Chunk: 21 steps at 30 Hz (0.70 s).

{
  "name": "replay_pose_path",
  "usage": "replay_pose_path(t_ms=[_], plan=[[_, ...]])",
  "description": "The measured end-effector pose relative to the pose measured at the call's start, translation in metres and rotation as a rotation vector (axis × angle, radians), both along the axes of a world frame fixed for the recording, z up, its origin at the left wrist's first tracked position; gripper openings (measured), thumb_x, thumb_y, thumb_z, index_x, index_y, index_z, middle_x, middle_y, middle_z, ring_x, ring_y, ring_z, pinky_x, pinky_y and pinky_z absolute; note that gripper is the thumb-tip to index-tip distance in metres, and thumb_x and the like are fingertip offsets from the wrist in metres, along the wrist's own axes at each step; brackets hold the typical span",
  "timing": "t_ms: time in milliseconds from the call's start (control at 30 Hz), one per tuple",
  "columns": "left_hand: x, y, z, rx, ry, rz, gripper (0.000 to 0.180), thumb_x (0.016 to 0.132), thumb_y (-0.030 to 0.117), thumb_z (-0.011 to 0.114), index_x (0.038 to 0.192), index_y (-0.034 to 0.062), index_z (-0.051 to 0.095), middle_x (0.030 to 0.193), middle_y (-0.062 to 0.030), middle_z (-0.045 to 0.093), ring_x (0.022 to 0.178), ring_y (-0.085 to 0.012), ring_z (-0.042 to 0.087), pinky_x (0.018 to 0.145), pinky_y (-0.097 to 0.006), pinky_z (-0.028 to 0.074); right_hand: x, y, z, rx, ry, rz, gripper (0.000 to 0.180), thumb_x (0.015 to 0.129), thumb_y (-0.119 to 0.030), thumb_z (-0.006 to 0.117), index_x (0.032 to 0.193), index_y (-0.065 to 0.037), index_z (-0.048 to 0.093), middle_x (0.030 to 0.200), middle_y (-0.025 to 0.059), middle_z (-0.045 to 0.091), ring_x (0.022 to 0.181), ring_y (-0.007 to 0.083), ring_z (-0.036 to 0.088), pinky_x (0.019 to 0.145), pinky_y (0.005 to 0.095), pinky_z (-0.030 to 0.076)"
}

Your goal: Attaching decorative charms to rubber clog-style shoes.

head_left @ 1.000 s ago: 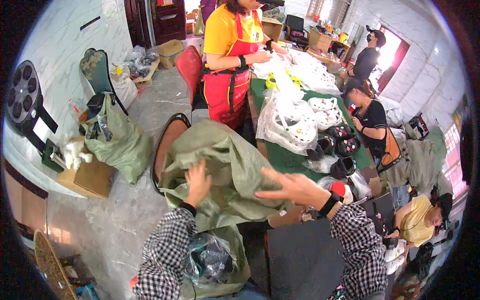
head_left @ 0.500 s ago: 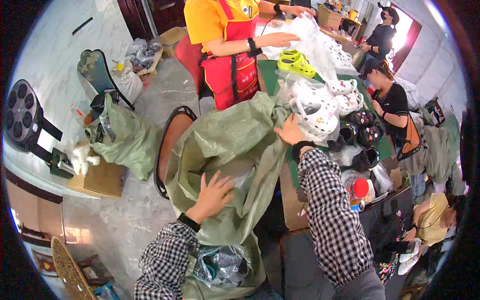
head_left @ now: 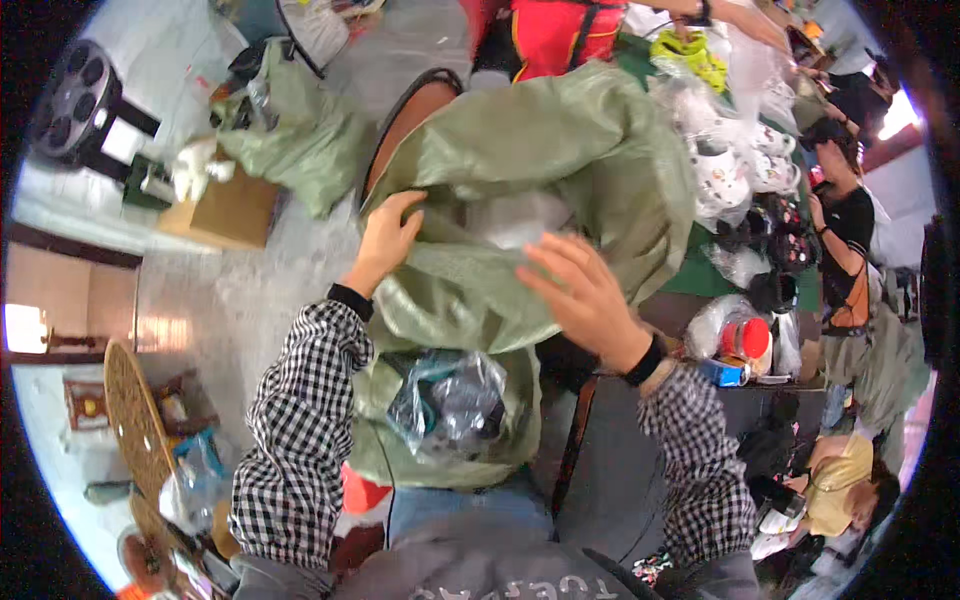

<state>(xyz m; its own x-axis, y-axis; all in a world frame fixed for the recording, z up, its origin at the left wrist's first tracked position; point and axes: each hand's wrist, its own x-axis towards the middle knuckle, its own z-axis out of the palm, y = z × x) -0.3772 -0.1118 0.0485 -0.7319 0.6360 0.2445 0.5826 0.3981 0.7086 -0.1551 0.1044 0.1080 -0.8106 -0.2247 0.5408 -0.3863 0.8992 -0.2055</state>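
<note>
A big green woven sack lies open in front of me, with something white showing inside its mouth. My left hand grips the sack's left rim. My right hand hovers with fingers spread just over the near rim, touching or almost touching the cloth. Below the hands, a second green sack on my lap holds a clear plastic bag with dark things in it.
A green table at right carries bagged white and dark shoes and a red-lidded jar. A person in a red apron stands beyond. Other people sit at right. A green sack and cardboard box stand at left.
My right hand has come back from the shoes on the table to the sack's near rim. My left hand moved up onto the left rim. The view has tilted down and closer.
</note>
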Motion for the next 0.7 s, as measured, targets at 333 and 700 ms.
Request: replay_pose_path(t_ms=[333,700], plan=[[0.210,-0.208,-0.078,-0.409,-0.644,0.055,0.033,0.086,0.016,0.058,0.117,0.0019,0.058,0.111,-0.0172,0.062,0.100,-0.0312,0.060,0.086,-0.037,0.047,0.105,-0.193,-0.190,-0.798,-0.688,0.051,0.024,0.089,-0.011,0.057,0.111,-0.001,0.056,0.110,0.0156,0.057,0.094,0.0306,0.060,0.077,0.0342,0.050],[0.171,-0.266,-0.151,-0.735,-0.198,0.517,0.055,0.076,0.022,0.066,0.125,0.0059,0.052,0.139,-0.0174,0.041,0.131,-0.0384,0.030,0.106,-0.050,0.026,0.004,-0.267,-0.229,-1.685,-1.150,-0.299,0.028,0.092,-0.032,0.056,0.072,-0.012,0.051,0.072,-0.0043,0.048,0.066,0.0081,0.045,0.063,0.0248,0.037]])
